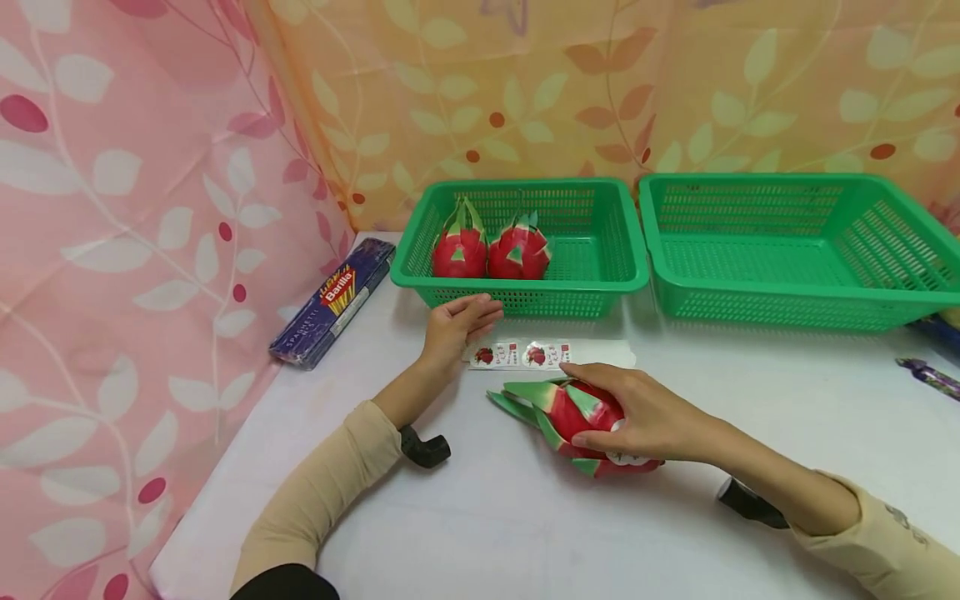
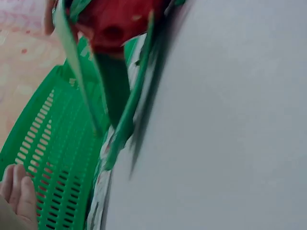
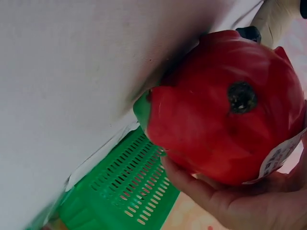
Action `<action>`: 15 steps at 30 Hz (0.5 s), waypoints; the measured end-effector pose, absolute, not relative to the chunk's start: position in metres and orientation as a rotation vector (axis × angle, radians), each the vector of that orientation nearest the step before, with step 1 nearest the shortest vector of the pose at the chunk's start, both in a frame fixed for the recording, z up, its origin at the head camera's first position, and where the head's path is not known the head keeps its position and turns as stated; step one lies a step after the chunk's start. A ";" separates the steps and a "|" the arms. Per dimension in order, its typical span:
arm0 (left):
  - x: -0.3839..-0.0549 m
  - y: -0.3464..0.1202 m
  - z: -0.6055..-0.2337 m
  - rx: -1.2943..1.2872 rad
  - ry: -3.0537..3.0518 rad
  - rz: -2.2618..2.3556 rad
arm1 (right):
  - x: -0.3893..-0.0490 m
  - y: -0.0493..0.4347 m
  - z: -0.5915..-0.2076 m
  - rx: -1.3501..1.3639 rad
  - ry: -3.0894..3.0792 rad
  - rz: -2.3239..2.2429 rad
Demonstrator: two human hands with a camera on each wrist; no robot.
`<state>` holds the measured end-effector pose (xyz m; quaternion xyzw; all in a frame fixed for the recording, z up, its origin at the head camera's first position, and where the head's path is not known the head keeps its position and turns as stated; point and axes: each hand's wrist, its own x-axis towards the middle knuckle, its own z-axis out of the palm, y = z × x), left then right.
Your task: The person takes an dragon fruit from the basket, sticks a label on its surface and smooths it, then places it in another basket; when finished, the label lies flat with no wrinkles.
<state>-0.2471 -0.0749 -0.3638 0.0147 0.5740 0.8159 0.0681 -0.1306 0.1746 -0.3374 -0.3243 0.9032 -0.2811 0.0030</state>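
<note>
Red, oval, green-leaved dragon fruit fills our right grip, probably to prevent rolling; our left grip hangs loose.

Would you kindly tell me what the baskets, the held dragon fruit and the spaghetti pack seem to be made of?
Baskets: moulded plastic with a slight sheen, judging by the regular slots and smooth rims.
Dragon fruit: smooth and glossy, with bright highlights; possibly plastic, though real fruit isn't ruled out.
Spaghetti pack: probably printed card, given its boxy shape, perhaps film-wrapped.
</note>
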 end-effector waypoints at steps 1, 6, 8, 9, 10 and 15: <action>-0.249 -0.075 -0.363 0.035 1.708 2.489 | -0.131 0.175 -0.338 -1.016 2.828 -0.893; -0.257 -0.076 -0.362 -0.008 1.626 2.593 | -0.135 0.178 -0.338 -1.047 2.739 -0.997; -0.258 -0.075 -0.362 -0.029 1.615 2.600 | -0.137 0.180 -0.337 -1.035 2.678 -1.047; -0.257 -0.075 -0.362 -0.037 1.614 2.603 | -0.138 0.181 -0.337 -1.026 2.642 -1.068; -0.257 -0.075 -0.362 -0.042 1.615 2.604 | -0.139 0.182 -0.336 -1.012 2.610 -1.084; -0.256 -0.074 -0.362 -0.033 1.623 2.622 | -0.142 0.184 -0.336 -0.939 2.517 -1.146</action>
